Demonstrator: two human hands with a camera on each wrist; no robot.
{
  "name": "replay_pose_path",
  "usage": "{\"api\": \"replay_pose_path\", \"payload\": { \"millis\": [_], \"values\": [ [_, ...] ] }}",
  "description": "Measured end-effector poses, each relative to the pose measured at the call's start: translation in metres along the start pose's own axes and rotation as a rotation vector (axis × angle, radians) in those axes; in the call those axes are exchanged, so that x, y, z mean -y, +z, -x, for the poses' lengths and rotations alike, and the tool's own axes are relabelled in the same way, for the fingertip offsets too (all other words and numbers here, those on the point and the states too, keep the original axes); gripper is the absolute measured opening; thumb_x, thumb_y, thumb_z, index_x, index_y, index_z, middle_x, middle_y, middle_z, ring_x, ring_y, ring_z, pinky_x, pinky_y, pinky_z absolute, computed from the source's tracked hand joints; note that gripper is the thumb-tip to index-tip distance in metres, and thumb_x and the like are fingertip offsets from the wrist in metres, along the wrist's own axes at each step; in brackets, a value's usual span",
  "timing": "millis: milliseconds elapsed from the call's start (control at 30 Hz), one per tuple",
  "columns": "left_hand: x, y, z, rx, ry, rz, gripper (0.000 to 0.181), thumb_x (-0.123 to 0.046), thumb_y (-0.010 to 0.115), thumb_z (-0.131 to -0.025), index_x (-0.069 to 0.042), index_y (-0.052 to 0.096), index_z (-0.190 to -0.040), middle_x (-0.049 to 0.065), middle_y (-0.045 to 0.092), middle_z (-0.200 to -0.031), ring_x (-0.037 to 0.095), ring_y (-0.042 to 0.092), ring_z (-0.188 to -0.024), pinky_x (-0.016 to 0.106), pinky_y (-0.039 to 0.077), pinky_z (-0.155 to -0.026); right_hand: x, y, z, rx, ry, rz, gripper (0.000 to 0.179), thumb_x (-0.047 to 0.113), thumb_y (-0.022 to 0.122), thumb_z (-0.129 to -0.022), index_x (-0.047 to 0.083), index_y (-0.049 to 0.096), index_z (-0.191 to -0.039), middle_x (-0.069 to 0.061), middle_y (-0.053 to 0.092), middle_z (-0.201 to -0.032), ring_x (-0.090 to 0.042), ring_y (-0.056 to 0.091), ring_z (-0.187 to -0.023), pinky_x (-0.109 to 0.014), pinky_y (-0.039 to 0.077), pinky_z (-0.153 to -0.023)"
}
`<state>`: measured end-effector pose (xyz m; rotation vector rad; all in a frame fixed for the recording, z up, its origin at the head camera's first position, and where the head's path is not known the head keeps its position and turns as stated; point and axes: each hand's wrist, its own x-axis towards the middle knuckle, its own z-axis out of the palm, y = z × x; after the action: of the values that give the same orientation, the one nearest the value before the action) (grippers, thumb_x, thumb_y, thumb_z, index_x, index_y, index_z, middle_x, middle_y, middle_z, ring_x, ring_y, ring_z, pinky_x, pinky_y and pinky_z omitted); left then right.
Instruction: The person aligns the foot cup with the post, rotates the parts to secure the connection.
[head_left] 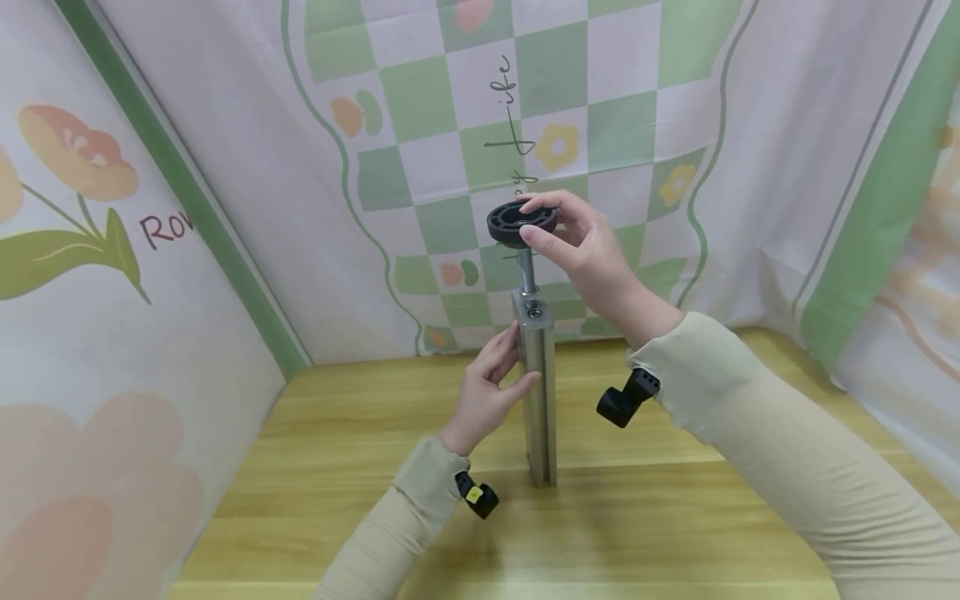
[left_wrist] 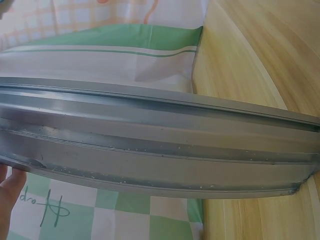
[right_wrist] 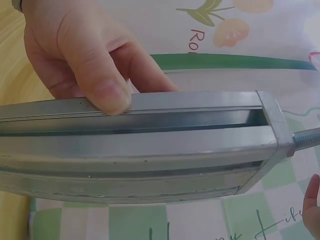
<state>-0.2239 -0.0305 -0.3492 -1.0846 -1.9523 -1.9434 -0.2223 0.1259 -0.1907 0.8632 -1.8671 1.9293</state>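
On your left, your left hand grips the metal profile between thumb and fingers; 1 small black device is on that wrist. The profile is upright, just right of this hand, its lower end down at the wooden table. Above the left hand, 1 threaded rod rises from it to the round black disc. Your right hand pinches the disc's right side. Below the right wrist hangs 1 other black device.
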Motion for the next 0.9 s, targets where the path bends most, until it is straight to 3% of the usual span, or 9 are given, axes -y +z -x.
{"api": "replay_pose_path", "payload": {
  "millis": [167,267,400,633,900],
  "values": [
    [0.0,0.0,0.0,0.004,-0.006,0.011,0.066,0.012,0.061,-0.085,0.008,0.028,-0.143,0.026,0.032,-0.146,0.043,0.049,-0.122,0.026,0.047,-0.102,0.001,0.004,0.001,-0.06,-0.028,0.093,0.015,0.004,0.062,-0.085,0.017,0.061,-0.093,-0.011,0.051,-0.127,-0.02,0.055,-0.097,-0.018,0.051,-0.084],
    [0.0,0.0,-0.001,0.001,-0.01,0.014,0.066,0.013,0.06,-0.085,0.008,0.028,-0.143,0.026,0.031,-0.146,0.044,0.048,-0.122,0.026,0.046,-0.102,0.0,0.006,-0.001,-0.11,-0.074,0.178,0.012,0.003,0.066,-0.083,0.005,0.059,-0.093,0.0,0.053,-0.115,-0.015,0.052,-0.095,-0.02,0.048,-0.087],
    [0.0,0.0,-0.001,-0.003,-0.009,0.011,0.066,0.014,0.06,-0.084,0.009,0.028,-0.142,0.027,0.032,-0.146,0.044,0.049,-0.121,0.026,0.046,-0.102,-0.001,0.009,-0.002,-0.168,-0.136,0.255,0.023,0.001,0.071,-0.079,-0.008,0.057,-0.094,0.008,0.05,-0.101,-0.011,0.051,-0.092,-0.02,0.047,-0.088],
    [0.0,0.0,0.0,-0.003,-0.001,-0.004,0.066,0.014,0.06,-0.084,0.009,0.029,-0.142,0.027,0.032,-0.146,0.045,0.049,-0.121,0.026,0.045,-0.103,-0.002,0.012,-0.002,-0.228,-0.18,0.356,0.026,0.006,0.078,-0.075,-0.005,0.06,-0.088,0.01,0.043,-0.09,-0.007,0.045,-0.092,-0.018,0.045,-0.082],
    [0.0,0.0,-0.001,-0.007,0.011,-0.01,0.066,0.014,0.061,-0.084,0.01,0.029,-0.142,0.028,0.032,-0.146,0.043,0.046,-0.125,0.029,0.043,-0.106,-0.001,0.017,-0.003,-0.274,-0.227,0.453,0.032,0.01,0.083,-0.071,-0.004,0.058,-0.086,0.011,0.037,-0.089,-0.003,0.04,-0.089,-0.017,0.039,-0.08]
  ]
}}
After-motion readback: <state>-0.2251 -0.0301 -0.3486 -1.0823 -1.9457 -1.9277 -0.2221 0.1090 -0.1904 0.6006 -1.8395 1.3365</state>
